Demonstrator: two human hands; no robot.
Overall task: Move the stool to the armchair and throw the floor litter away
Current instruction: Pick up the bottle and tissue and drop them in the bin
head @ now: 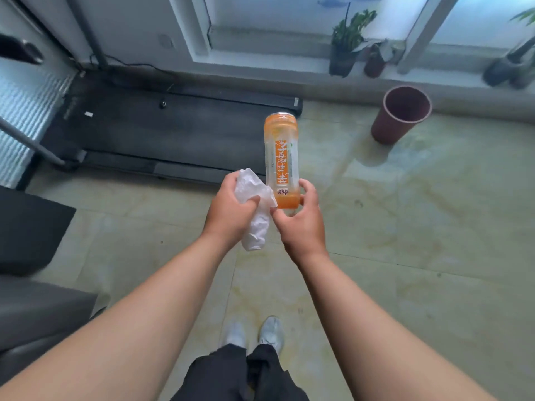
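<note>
My left hand (230, 211) is closed around a crumpled white wrapper (256, 209) at mid-frame. Right beside it, my right hand (301, 221) grips the lower end of a clear plastic bottle (282, 157) with an orange label, held upside down and pointing away from me. A little orange liquid sits near my fingers. A dark red waste bin (401, 115) stands open on the floor to the far right, below the window sill. A dark grey upholstered seat (31, 308) fills the lower left edge; I cannot tell whether it is the armchair or the stool.
A black treadmill (162, 134) lies across the floor ahead and to the left. Potted plants (347, 44) line the window sill at the back. Pale tiled floor (419, 227) stretches between me and the bin. My shoes (260, 334) show below.
</note>
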